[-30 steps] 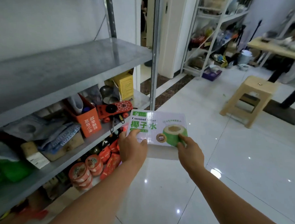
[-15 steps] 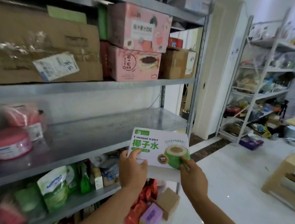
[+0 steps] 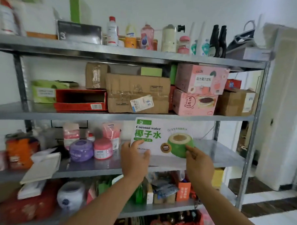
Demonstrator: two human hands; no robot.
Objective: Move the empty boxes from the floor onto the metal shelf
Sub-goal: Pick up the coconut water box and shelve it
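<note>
I have both hands on the white coconut water box (image 3: 162, 137), held up in front of the metal shelf (image 3: 112, 165). My left hand (image 3: 134, 157) grips its lower left corner, thumb across the printed face, and my right hand (image 3: 198, 158) pinches the lower right edge by the green coconut picture. The box's top edge reaches the lip of the tier above, where brown and pink cartons (image 3: 197, 101) stand. A purple tub (image 3: 81, 150) and a pink tub (image 3: 102, 148) sit left of it.
</note>
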